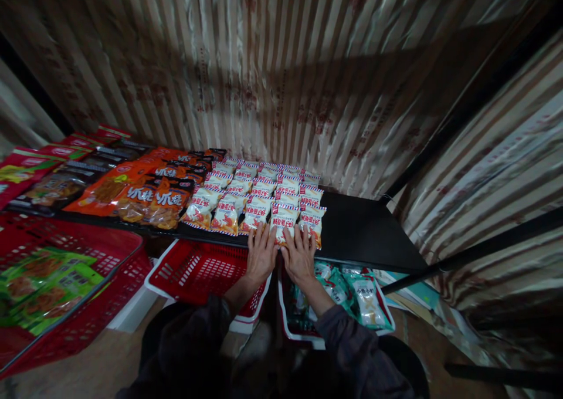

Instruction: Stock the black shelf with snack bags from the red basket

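Resting on the lower ends of the front row of small white plastic snack packets with red lettering (285,216), the left hand (263,253) and right hand (299,256) lay side by side, each grip open, fingers extended and slightly spread. The packets stood in rows on a black shelf (363,226), right of orange-and-black snack bags (145,196). Below sat a white-rimmed red plastic basket (193,270) and teal snack packets (336,290) in another white-rimmed basket (389,323).
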Available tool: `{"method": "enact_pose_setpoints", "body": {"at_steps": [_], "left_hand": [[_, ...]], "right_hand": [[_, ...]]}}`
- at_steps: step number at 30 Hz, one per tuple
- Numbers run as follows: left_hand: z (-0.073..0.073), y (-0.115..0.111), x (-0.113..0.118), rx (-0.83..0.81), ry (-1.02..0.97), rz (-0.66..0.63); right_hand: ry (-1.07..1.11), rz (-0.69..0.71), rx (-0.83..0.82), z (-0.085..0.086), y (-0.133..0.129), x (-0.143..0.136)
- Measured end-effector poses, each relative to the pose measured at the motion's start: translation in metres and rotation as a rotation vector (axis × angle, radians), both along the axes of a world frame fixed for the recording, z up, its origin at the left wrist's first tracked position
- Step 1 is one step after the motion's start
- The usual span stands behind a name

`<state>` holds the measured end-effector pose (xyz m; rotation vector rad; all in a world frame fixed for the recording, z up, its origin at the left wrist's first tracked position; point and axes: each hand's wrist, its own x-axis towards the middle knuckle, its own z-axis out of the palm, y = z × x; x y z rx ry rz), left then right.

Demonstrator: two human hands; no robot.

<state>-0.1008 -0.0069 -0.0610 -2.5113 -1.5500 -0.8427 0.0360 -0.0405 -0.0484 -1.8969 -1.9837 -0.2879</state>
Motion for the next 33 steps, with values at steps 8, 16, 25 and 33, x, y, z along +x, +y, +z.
{"method": "enact_pose_setpoints", "body": {"at_steps": [8,16,25,33], "left_hand": [[-0.012,-0.001,0.001,0.197,-0.040,0.008],[-0.011,0.002,0.002,0.250,-0.021,0.000],[-0.017,0.005,0.004,0.275,-0.098,-0.008],[-0.021,-0.018,0.000,0.267,-0.086,-0.066]], "right_hand": [[-0.005,0.073,0.113,-0.005,0.001,0.002],[0.005,0.092,0.129,-0.003,0.005,0.007],[0.053,0.101,0.140,-0.001,0.001,0.004],[0.094,0.088,0.187,-0.001,-0.011,0.011]]}}
